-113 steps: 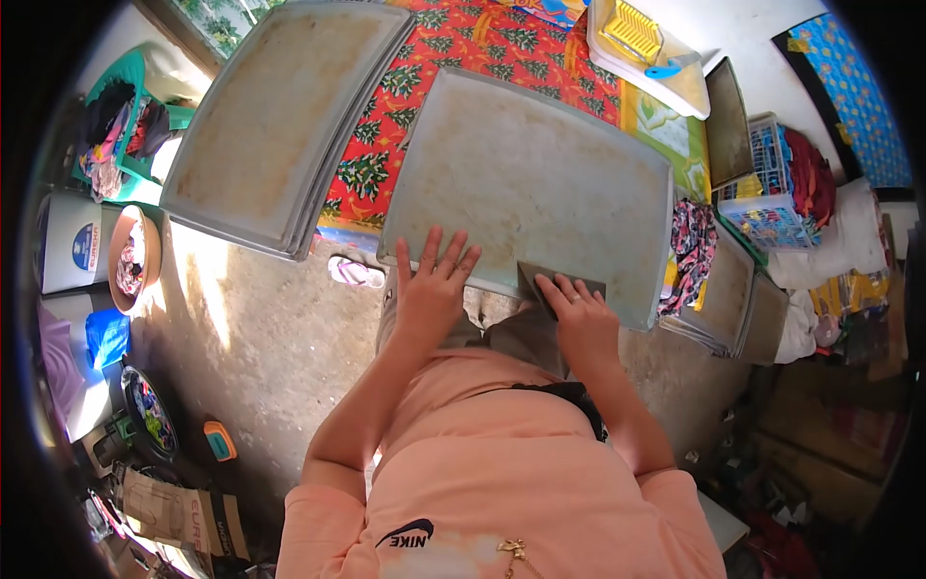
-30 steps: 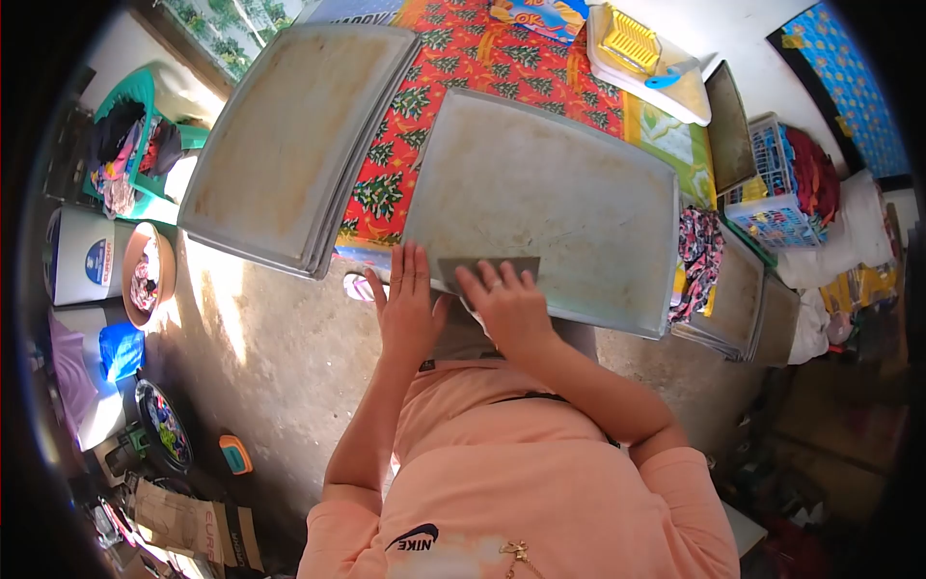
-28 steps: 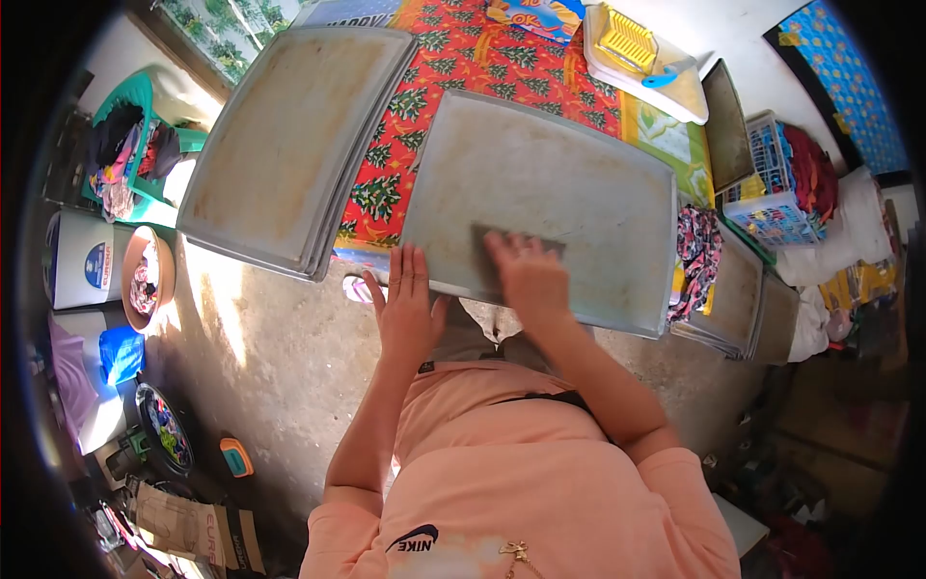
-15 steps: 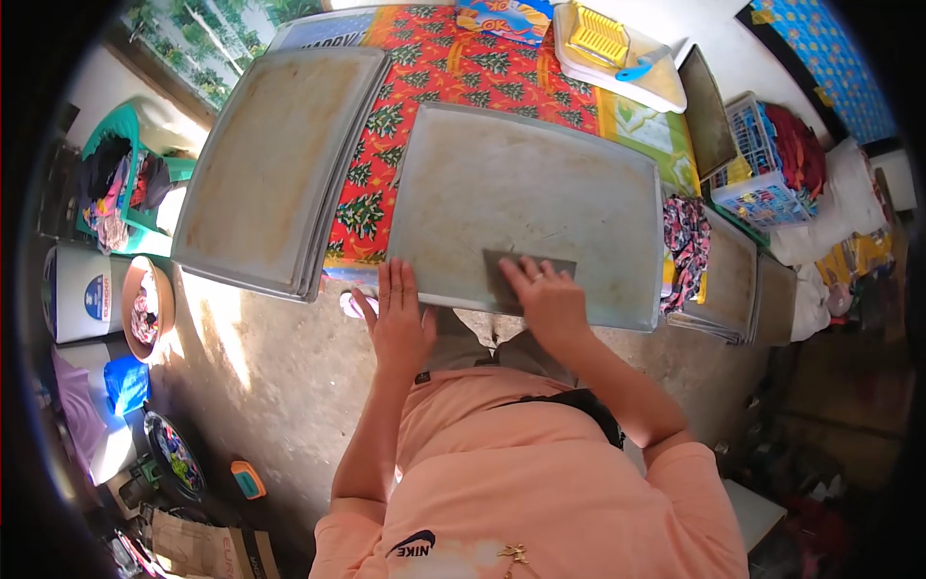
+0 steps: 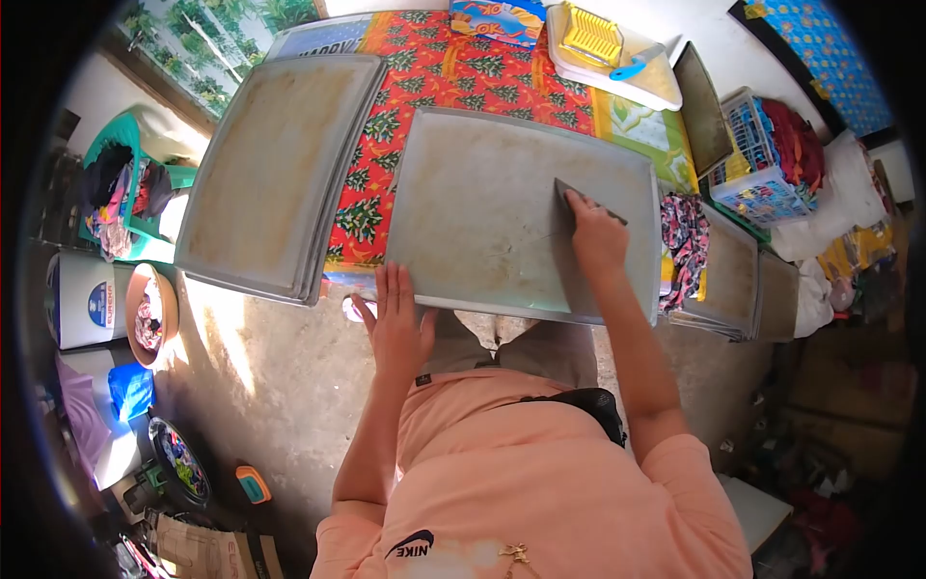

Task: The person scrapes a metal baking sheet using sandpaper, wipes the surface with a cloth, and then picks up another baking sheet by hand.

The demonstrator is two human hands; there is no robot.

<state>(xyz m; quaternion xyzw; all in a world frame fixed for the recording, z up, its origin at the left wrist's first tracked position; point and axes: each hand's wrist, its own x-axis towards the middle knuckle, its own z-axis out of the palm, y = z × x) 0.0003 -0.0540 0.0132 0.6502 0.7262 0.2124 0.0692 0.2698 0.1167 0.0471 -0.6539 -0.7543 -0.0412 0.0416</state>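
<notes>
A grey metal baking tray [image 5: 482, 183] with brownish stains lies on the table before me. My right hand [image 5: 596, 232] is closed around a thin, dark, flat scraper [image 5: 563, 197], tilted up on its edge over the right half of the tray. Its shadow falls on the tray below. At the tray's near left corner, my left hand [image 5: 394, 314] rests with fingers stretched out against the rim, holding nothing. To the left, a stack of similar trays [image 5: 275, 164] reaches over the table's edge.
A red Christmas-patterned tablecloth [image 5: 463, 72] covers the table. At the back stands a white tub [image 5: 656, 85] with a yellow grater [image 5: 590, 37]. Patterned cloth [image 5: 683, 246] hangs at the right edge, near more trays [image 5: 723, 275]. A green chair [image 5: 121, 135] holds clothes.
My right hand has moved right and away from me across the tray, and the scraper has gone from lying nearly flat to standing on edge. My left hand stays at the corner.
</notes>
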